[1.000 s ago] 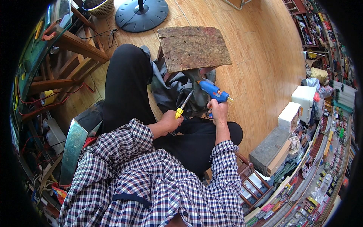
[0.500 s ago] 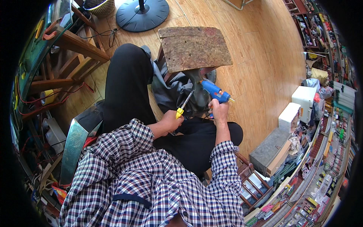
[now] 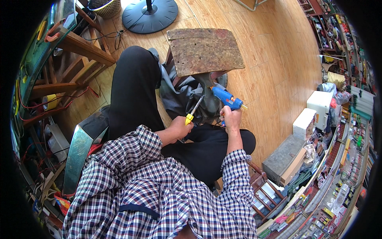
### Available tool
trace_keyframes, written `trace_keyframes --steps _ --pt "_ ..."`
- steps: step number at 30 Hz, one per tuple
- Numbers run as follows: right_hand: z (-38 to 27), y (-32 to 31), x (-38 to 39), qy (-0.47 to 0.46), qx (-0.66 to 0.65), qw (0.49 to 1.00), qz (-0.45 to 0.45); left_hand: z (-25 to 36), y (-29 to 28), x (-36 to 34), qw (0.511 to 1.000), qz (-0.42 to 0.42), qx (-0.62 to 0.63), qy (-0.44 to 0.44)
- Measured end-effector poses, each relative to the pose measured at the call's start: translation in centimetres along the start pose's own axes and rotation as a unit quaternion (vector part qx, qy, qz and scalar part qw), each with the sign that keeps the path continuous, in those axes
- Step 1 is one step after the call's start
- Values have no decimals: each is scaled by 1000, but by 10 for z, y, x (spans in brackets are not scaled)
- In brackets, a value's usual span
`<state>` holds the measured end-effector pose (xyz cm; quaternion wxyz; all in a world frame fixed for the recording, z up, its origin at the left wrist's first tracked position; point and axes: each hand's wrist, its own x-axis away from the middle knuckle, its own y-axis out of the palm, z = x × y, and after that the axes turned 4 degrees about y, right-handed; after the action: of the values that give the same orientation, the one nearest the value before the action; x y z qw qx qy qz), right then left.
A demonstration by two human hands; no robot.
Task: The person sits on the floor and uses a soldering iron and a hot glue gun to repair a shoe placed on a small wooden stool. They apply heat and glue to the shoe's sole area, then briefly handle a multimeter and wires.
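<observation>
My left hand (image 3: 180,129) is closed around the yellow handle of a soldering iron (image 3: 190,116), whose metal shaft slants up and away to the right. In my right hand (image 3: 232,119) is a blue hot glue gun (image 3: 226,96), gripped by its handle. Its nozzle points up and to the left, and a pale glue stick (image 3: 244,106) pokes from the back. The two tool tips are apart. Beneath and beyond them lies a crumpled dark grey cloth (image 3: 178,96), partly under a worn wooden stool (image 3: 207,51).
A round black stand base (image 3: 155,20) and a woven basket (image 3: 107,8) stand at the far left. Wooden framing (image 3: 85,47) and red wires are on my left. Along the right are white foam boxes (image 3: 304,124), a grey box (image 3: 280,156) and crowded shelves (image 3: 338,199).
The glue gun in my right hand has shifted very slightly left and tilted a little. My left hand and the soldering iron look unmoved.
</observation>
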<state>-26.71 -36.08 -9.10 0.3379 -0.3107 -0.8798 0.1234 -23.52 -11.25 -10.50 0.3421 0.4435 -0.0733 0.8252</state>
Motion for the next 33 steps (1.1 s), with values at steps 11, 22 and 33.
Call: trace_keyframes --steps 11,22,33 --pt "-2 -4 5 6 -6 1000 -3 -4 1 -3 1000 5 -13 5" --pt "-5 -5 13 11 -8 1000 8 -2 0 -1 1000 3 -4 2" --pt "-6 -5 13 3 8 1000 -1 -9 1 -6 1000 2 1 10"
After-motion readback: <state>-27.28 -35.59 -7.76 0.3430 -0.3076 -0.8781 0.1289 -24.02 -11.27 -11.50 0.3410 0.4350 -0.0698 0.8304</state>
